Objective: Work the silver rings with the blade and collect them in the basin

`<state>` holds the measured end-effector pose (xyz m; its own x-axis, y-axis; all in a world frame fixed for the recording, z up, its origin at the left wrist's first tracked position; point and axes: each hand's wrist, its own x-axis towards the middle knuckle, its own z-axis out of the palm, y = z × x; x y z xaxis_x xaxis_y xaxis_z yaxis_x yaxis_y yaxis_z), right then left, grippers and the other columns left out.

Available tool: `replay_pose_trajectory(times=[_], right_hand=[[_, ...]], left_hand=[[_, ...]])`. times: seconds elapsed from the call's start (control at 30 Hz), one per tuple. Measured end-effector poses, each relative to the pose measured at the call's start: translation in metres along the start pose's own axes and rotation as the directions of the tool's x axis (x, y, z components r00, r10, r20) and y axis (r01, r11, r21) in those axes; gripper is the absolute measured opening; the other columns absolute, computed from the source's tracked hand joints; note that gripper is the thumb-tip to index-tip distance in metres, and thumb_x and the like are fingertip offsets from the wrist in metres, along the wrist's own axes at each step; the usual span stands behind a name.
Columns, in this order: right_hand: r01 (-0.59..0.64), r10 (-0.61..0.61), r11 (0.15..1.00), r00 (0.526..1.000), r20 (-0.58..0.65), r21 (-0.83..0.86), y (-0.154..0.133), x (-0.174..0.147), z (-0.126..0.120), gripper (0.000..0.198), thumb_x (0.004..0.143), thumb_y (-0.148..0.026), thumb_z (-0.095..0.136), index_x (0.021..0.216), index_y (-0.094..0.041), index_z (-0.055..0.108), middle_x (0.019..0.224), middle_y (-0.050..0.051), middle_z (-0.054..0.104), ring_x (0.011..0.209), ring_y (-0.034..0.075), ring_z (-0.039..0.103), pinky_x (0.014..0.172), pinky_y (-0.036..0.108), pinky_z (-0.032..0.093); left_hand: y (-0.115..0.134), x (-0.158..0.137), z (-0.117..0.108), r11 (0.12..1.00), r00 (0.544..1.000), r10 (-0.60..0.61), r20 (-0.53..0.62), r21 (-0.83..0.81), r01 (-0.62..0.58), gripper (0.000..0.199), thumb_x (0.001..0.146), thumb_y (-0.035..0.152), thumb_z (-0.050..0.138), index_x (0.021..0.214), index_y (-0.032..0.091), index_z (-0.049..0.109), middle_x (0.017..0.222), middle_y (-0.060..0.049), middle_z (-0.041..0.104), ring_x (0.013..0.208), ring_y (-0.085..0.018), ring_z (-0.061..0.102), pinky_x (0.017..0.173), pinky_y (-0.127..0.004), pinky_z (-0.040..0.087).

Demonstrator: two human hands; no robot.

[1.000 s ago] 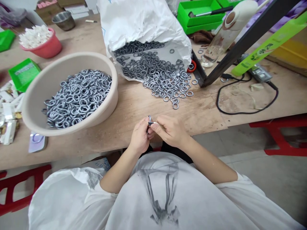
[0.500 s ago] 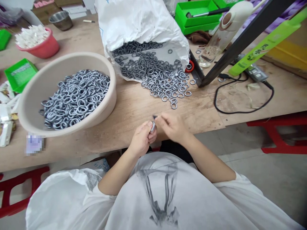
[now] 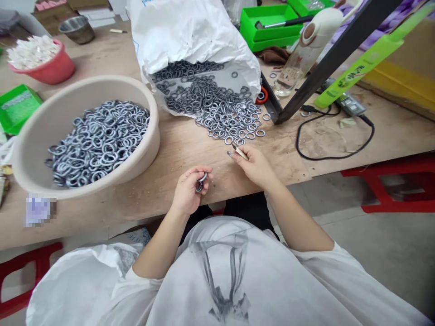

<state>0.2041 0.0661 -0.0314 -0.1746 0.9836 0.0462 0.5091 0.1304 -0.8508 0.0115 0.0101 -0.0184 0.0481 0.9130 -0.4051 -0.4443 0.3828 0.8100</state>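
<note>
My left hand (image 3: 190, 188) is curled around grey rings (image 3: 203, 177) near the table's front edge; at least two seem to be in its fingers. My right hand (image 3: 253, 165) grips a small knife (image 3: 242, 153) by its pale handle, the short dark blade pointing up and left. Just beyond the blade lies a loose pile of grey rings (image 3: 234, 118), spilling from the mouth of a white sack (image 3: 190, 31). To the left, a large beige basin (image 3: 154, 131) holds a heap of similar rings.
A black metal post (image 3: 316, 81) slants up on the right, near a clear bottle (image 3: 292, 74) and a cable (image 3: 299, 149). Green trays (image 3: 265, 38) stand behind. A red bowl (image 3: 66, 68) of white pieces and a metal bowl (image 3: 79, 34) sit far left.
My hands have moved apart. The left went left and its fingers loosened around the rings; the right moved forward with the knife, toward the pile. The view has shifted slightly.
</note>
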Motion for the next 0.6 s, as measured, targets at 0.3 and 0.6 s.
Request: replay_pose_trajectory(times=[0.3,0.6], right_hand=[[-0.103,-0.009,0.914,0.962,0.274,0.392,-0.039,-0.015,0.018,0.033,0.086,-0.048,0.060,0.075,-0.017,0.065,0.073,0.001,0.066,0.072,0.015,0.059,0.070,0.027,0.045],[-0.087,-0.070,0.826,0.964,0.255,0.557,-0.042,-0.013,0.025,0.034,0.084,-0.052,0.064,0.076,-0.019,0.060,0.069,-0.002,0.065,0.065,0.013,0.059,0.064,0.025,0.047]], left_hand=[[-0.012,-0.003,-0.006,0.819,0.930,0.348,0.117,0.444,-0.362,0.035,0.087,0.048,0.063,0.073,0.017,0.064,0.064,0.001,0.053,0.060,-0.010,0.044,0.056,-0.022,0.036],[-0.010,-0.003,0.003,0.983,0.978,-0.025,0.205,0.186,-0.014,0.038,0.078,0.048,0.068,0.066,0.019,0.047,0.055,0.006,0.037,0.044,-0.005,0.026,0.042,-0.021,0.016]])
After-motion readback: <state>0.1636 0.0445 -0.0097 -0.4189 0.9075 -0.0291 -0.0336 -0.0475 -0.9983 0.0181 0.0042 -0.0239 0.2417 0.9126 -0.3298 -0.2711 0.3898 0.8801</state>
